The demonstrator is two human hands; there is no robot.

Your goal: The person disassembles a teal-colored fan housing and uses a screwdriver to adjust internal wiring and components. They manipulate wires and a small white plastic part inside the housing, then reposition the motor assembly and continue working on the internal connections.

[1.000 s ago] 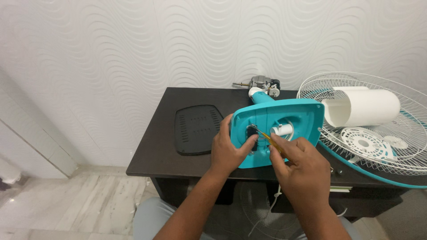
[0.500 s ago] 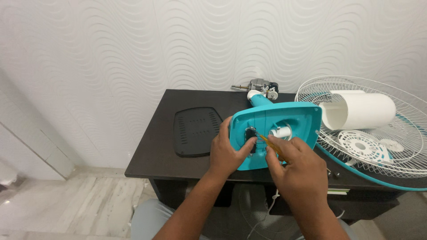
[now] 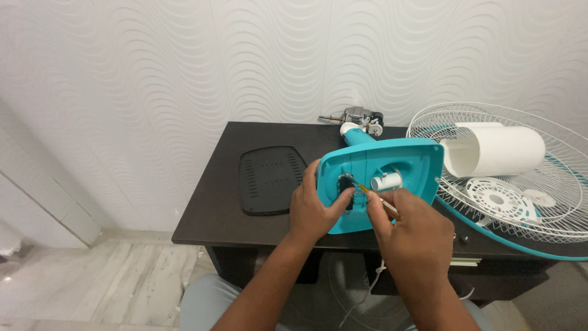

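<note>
Teal fan base (image 3: 392,160) unmoved, left hand (image 3: 315,208) still gripping it, right hand (image 3: 407,224) still pinching screwdriver (image 3: 370,193).

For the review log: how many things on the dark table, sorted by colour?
Teal: 1, fan base housing
White: 3, cylinder cover, wire grille, small round vented plate
Black: 1, vented panel
Grey metal: 1, motor
Total: 6
Left hand steadies the housing; right hand holds a thin tool to it.
</note>
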